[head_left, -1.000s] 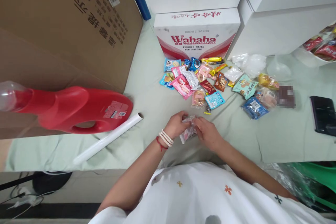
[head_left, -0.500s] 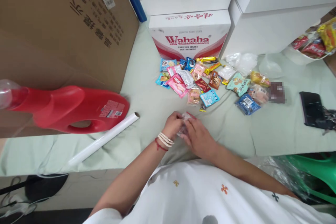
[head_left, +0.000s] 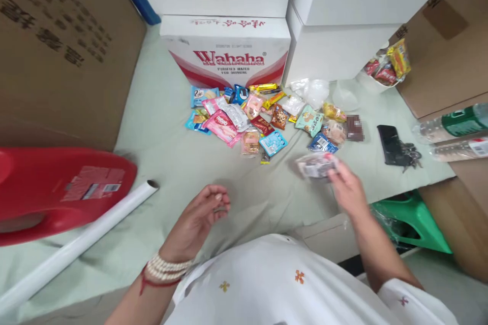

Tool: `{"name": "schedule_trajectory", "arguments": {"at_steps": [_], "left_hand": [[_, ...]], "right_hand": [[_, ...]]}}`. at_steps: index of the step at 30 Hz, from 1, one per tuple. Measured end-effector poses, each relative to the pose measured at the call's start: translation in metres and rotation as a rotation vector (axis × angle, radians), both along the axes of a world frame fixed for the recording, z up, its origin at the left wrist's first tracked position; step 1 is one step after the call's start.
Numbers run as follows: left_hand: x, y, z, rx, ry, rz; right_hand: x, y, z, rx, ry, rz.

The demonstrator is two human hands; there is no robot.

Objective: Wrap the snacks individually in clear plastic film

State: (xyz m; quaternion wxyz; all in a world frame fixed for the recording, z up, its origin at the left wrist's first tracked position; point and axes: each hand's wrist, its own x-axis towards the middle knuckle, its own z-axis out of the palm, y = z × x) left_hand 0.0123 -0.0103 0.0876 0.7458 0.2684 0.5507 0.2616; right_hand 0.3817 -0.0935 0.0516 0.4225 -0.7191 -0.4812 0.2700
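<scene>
My right hand (head_left: 348, 190) pinches a clear-wrapped snack packet (head_left: 315, 166) by its right end, above the cloth. The packet has dark contents and a pale label, blurred by motion. Below the snack heap, my left hand (head_left: 202, 218) is empty, its fingers loosely curled and apart. Many wrapped snacks lie heaped in front of the box, among them a pink wafer packet (head_left: 221, 127) and a light-blue packet (head_left: 273, 142). Just beyond the held packet is a smaller group with a mint-green packet (head_left: 309, 121), a blue packet (head_left: 323, 143) and a brown packet (head_left: 354, 128).
Behind the snacks stands a Wahaha carton (head_left: 229, 56). On the left are a red jug (head_left: 87, 177) and a white tube (head_left: 82, 246). To the right lie a phone (head_left: 389, 144) with keys (head_left: 409, 155), plastic bottles (head_left: 463, 124) and a snack-filled tub (head_left: 377, 83).
My hands, together on the packet before, have come apart. My right hand has carried the packet rightward and outward; my left hand has let go of it. The view has shifted right.
</scene>
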Motion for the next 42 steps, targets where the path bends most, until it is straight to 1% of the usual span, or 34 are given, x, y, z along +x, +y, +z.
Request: {"name": "schedule_trajectory", "arguments": {"at_steps": [1,3,4,6,8,10,11,13,15,18,19,21,22,23,24,26,27,29,31,33,34,35,36,38,39,40,42], "left_hand": [[-0.01,-0.004,-0.005,-0.014,0.055,0.032],[-0.024,-0.01,-0.017,-0.043,0.152,0.097],[-0.028,-0.013,-0.022,-0.054,0.191,0.119],[-0.032,-0.017,-0.029,-0.055,0.244,0.132],[-0.031,-0.02,-0.031,-0.029,0.267,0.106],[-0.029,-0.021,-0.032,0.007,0.283,0.066],[-0.03,-0.022,-0.033,0.028,0.298,0.053],[-0.032,-0.024,-0.038,0.076,0.352,0.062],[-0.035,-0.029,-0.043,0.113,0.414,0.099],[-0.042,-0.037,-0.048,0.104,0.463,0.143],[-0.044,-0.039,-0.048,0.093,0.475,0.156],[-0.047,-0.041,-0.048,0.07,0.498,0.185],[-0.048,-0.042,-0.048,0.062,0.505,0.198],[-0.048,-0.041,-0.048,0.057,0.505,0.201],[-0.048,-0.041,-0.047,0.055,0.501,0.199],[-0.046,-0.04,-0.047,0.062,0.498,0.186],[-0.045,-0.04,-0.047,0.074,0.501,0.173],[-0.045,-0.041,-0.047,0.104,0.514,0.144],[-0.049,-0.045,-0.047,0.13,0.523,0.12],[-0.055,-0.05,-0.047,0.148,0.533,0.119],[-0.057,-0.053,-0.046,0.157,0.54,0.129],[-0.059,-0.055,-0.046,0.171,0.55,0.144],[-0.059,-0.057,-0.045,0.191,0.556,0.157],[-0.052,-0.057,-0.042,0.262,0.544,0.159],[-0.045,-0.054,-0.041,0.315,0.523,0.136],[-0.035,-0.05,-0.039,0.387,0.495,0.11],[-0.01,-0.038,-0.036,0.58,0.442,0.028]], "right_hand": [[0.032,-0.009,-0.001,-0.014,0.027,-0.129],[0.09,-0.017,-0.005,0.032,0.069,-0.368],[0.114,-0.016,-0.008,0.014,0.075,-0.429],[0.149,-0.002,-0.014,-0.093,0.02,-0.446],[0.163,0.021,-0.019,-0.238,-0.116,-0.346],[0.161,0.045,-0.023,-0.331,-0.249,-0.233],[0.157,0.054,-0.024,-0.35,-0.299,-0.197],[0.145,0.063,-0.026,-0.346,-0.384,-0.19],[0.135,0.061,-0.023,-0.35,-0.581,-0.199],[0.132,0.057,-0.009,-0.332,-0.937,-0.21],[0.134,0.059,-0.001,-0.298,-1.006,-0.23],[0.137,0.074,0.017,-0.179,-1.012,-0.262],[0.136,0.087,0.026,-0.112,-0.978,-0.242],[0.132,0.102,0.033,-0.053,-0.933,-0.189],[0.126,0.12,0.038,-0.009,-0.887,-0.094],[0.104,0.159,0.041,0.014,-0.853,0.145],[0.091,0.179,0.039,-0.016,-0.871,0.261],[0.063,0.215,0.032,-0.117,-0.955,0.43],[0.042,0.243,0.025,-0.238,-1.033,0.516],[0.031,0.259,0.023,-0.315,-1.047,0.501],[0.029,0.261,0.024,-0.308,-1.01,0.462],[0.028,0.26,0.026,-0.265,-0.929,0.413],[0.026,0.254,0.028,-0.194,-0.797,0.362],[0.016,0.23,0.032,-0.058,-0.396,0.272],[0.007,0.213,0.033,-0.032,-0.155,0.239],[-0.004,0.195,0.033,-0.057,0.075,0.215],[-0.035,0.156,0.027,-0.189,0.436,0.189]]}}
